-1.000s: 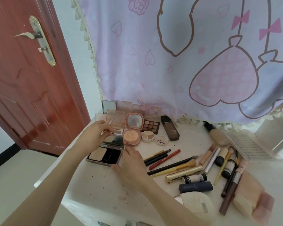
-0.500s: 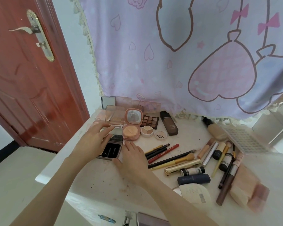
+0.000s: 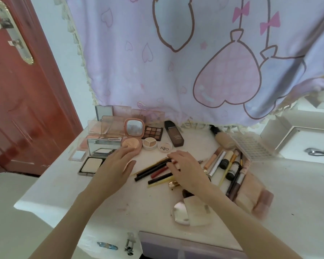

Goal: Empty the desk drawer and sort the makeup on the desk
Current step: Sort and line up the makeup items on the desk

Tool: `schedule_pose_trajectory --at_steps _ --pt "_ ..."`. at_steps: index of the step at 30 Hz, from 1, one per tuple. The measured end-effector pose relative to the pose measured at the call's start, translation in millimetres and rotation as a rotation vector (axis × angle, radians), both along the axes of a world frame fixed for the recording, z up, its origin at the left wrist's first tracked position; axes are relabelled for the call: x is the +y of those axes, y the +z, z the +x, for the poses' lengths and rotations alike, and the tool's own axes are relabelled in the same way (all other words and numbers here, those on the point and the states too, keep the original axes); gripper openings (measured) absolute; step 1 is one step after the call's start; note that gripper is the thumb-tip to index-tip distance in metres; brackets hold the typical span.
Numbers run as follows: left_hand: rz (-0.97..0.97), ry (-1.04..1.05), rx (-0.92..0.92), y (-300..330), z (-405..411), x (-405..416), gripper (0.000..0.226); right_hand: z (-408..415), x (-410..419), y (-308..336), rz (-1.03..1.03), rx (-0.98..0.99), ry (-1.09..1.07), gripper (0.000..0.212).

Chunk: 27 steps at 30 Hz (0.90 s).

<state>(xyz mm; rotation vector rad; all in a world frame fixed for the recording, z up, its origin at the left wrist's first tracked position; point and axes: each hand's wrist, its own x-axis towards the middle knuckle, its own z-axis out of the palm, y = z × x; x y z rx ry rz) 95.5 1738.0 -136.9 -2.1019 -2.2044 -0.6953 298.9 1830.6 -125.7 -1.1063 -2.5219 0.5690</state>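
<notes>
White tabletop (image 3: 67,187), head view: scattered with makeup under a lilac heart-print curtain (image 3: 176,62). Left hand (image 3: 116,165) at centre, fingers straight and loosely apart, holding nothing, tips near the round pink compact (image 3: 133,135) at 12 o'clock of it. At its 9 o'clock, an open mirrored powder compact (image 3: 94,161). Right hand (image 3: 187,169) at 3 o'clock of the left, fingers bent down onto a bunch of cosmetic pencils (image 3: 153,169); cannot tell whether actually gripping one. Brown eyeshadow palette (image 3: 153,132) and dark foundation bottle (image 3: 174,133) toward 12 o'clock. Drawer (image 3: 176,247) edge showing at 6 o'clock.
</notes>
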Motion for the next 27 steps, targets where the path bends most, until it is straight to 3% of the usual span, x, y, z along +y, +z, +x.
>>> schedule_pose_trajectory --at_steps 2,7,13,16,21,27 --pt "-0.023 -0.052 -0.043 -0.9 23.6 10.0 0.034 25.7 8.8 0.9 -0.015 0.011 -0.083 0.037" --pt "-0.160 -0.216 -0.092 -4.3 78.6 39.5 0.039 87.1 30.6 5.7 0.006 0.084 -0.319 0.030" --pt "-0.279 -0.327 0.051 -15.4 115.0 68.8 0.041 154.9 38.3 4.1 -0.077 -0.030 -0.550 0.031" --pt "-0.346 -0.286 0.096 -20.8 121.8 74.3 0.042 173.9 29.9 1.2 -0.166 -0.004 -0.566 0.031" --pt "-0.350 -0.287 0.108 -23.4 120.6 75.5 0.042 179.1 21.9 -13.0 -0.152 -0.194 -0.549 0.053" --pt "-0.320 -0.275 0.045 -26.3 118.9 76.0 0.056 175.5 20.1 -28.6 -0.004 -0.113 -0.556 0.037"
